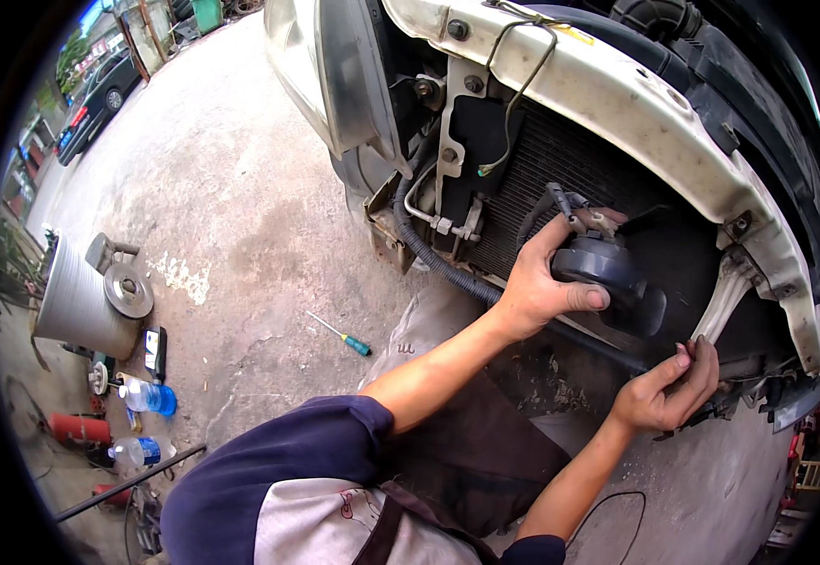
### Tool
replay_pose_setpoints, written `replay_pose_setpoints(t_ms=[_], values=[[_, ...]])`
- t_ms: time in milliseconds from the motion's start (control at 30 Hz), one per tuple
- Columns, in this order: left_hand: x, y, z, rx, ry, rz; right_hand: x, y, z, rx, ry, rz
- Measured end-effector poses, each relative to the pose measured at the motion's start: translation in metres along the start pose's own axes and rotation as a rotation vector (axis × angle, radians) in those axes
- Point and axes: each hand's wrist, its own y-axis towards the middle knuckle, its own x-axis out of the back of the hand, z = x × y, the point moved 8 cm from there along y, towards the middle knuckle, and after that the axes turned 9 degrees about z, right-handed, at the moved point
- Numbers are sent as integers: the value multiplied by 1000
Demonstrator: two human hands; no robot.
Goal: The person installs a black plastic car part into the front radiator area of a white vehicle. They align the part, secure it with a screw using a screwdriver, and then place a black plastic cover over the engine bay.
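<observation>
Out on scuffed concrete, past a green-handled screwdriver. Got left hand clamped on round black part in front of radiator. Curling right hand at end of pale brace, can't tell if gripping.

Satin black in close on the round part, up against the radiator, ribbed in fine dark grey lines! Off-white sweeps over the top on the crossbeam, and there's grubbier off-white on the strut. Across to the shirt: navy sleeve, pale grey panel with a small dark-red print. And on pale grey concrete, teal for the screwdriver handle, bright blue in the clear bottle!
</observation>
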Motion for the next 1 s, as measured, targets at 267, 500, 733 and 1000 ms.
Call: replay_pose_setpoints(t_ms=[267, 500, 733, 1000], values=[[78, -35, -14, -205, -473, -227, -1, 4, 6, 54, -27, 21], [85, -24, -26, -300, -675, -238, -3, 2, 7, 62, -54, 20], [68, -27, -5, -224, -666, -301, -5, -1, 8, 69, -81, 4], [64, -39, 9, -201, -585, -273, -7, -2, 9, 53, -114, 18]])
